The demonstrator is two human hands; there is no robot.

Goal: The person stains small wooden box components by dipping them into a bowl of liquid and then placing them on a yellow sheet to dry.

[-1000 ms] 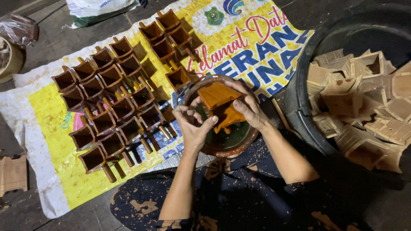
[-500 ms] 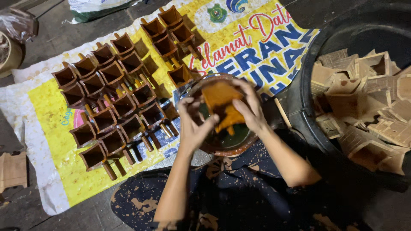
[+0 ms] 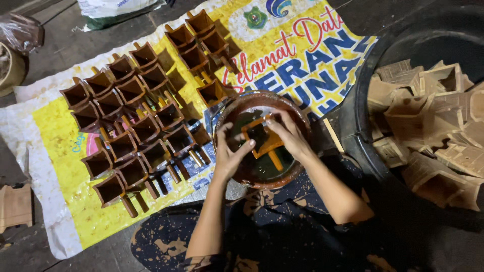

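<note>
1. A printed banner sheet (image 3: pixel 70 151), yellow with white edges and coloured lettering, lies flat on the dark floor and takes up most of the left and upper middle of the view.
2. A large black tub (image 3: pixel 363 126) stands at the right, touching the banner's right end. It is heaped with pale, unglazed square clay pots (image 3: pixel 428 121), lying tilted in all directions.
3. The person's lap, in dark patterned cloth (image 3: pixel 282 236), fills the lower middle, just below the bowl.
4. Rows of dark brown, wet-looking square pots (image 3: pixel 136 131), each with a stick-like handle, stand upright on the banner, close together, mouths up. They lie left of and above the bowl.
5. A round brown bowl (image 3: pixel 229 108) of dark liquid sits at the banner's lower edge, between the wet pots and the tub.
6. A pale wooden block (image 3: pixel 15 206) rests on the floor at the far left, off the banner.
7. The left hand (image 3: pixel 232 153) is half curled over the bowl's left side, thumb up, fingertips touching the pot's left edge.
8. The right hand (image 3: pixel 287 133) grips the pot's upper right corner with bent fingers.
9. The orange-brown square pot (image 3: pixel 259 138), handle pointing down toward the person, is held between both hands, low over the liquid inside the bowl; whether it touches the liquid cannot be told.
</note>
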